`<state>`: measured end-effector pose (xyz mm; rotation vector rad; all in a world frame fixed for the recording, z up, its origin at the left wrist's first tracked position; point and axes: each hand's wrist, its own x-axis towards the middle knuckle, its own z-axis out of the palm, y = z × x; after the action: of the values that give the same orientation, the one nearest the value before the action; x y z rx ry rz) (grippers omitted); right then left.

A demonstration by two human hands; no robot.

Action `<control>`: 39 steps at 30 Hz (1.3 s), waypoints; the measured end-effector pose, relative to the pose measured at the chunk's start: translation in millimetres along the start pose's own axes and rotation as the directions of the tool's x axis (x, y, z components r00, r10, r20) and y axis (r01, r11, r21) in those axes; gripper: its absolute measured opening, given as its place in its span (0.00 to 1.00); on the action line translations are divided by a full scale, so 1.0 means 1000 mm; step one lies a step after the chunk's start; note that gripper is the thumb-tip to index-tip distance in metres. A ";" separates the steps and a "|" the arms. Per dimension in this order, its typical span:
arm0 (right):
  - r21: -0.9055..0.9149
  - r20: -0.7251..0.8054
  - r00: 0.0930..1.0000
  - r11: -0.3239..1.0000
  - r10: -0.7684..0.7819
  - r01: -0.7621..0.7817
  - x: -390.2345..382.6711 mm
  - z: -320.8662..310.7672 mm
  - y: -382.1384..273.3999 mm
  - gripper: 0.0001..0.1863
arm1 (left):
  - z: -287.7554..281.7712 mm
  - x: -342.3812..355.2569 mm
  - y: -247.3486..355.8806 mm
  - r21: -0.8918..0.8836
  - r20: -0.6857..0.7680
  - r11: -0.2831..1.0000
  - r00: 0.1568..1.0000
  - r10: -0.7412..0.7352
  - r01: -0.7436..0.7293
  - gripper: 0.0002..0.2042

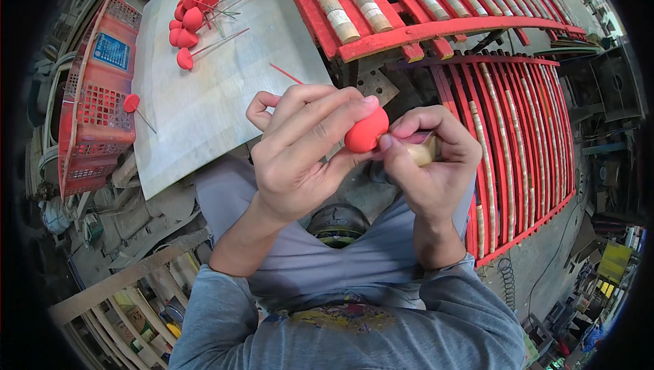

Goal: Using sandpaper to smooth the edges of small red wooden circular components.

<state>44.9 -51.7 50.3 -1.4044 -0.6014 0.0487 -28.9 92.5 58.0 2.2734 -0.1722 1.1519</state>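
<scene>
red slatted racks (436, 31) are sitting nearby; left hand (300, 140) is gripping a red ball (368, 129), right hand (439, 159) is pinching at its edge, cupping something yellowish (424, 152). going gently is probably avoiding dents.

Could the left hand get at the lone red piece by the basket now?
Probably not yet: the left hand holds a red ball, though nothing appears to block its path to the lone red piece.

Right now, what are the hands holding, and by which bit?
The left hand holds a round red piece around its left side. The right hand holds a pale yellow thing; which part it grips, I can't tell.
</scene>
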 end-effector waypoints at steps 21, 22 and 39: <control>0.012 0.074 0.960 0.963 -0.271 0.271 0.009 -0.006 0.004 0.09 | -0.001 -0.002 0.002 -0.087 0.133 0.992 0.988 -0.080 0.092 0.25; -0.004 0.051 0.969 0.971 -0.240 0.240 0.008 -0.006 0.001 0.09 | -0.001 -0.001 0.003 -0.083 0.137 0.992 0.987 -0.081 0.093 0.25; -0.030 0.063 0.995 0.997 0.074 -0.072 0.005 -0.012 -0.013 0.08 | 0.000 0.000 0.004 -0.077 0.160 0.989 0.981 -0.110 0.123 0.25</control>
<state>50.2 -63.6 64.0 -1.4560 -0.6057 0.1447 -30.4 89.4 59.8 2.2639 -0.1443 0.8902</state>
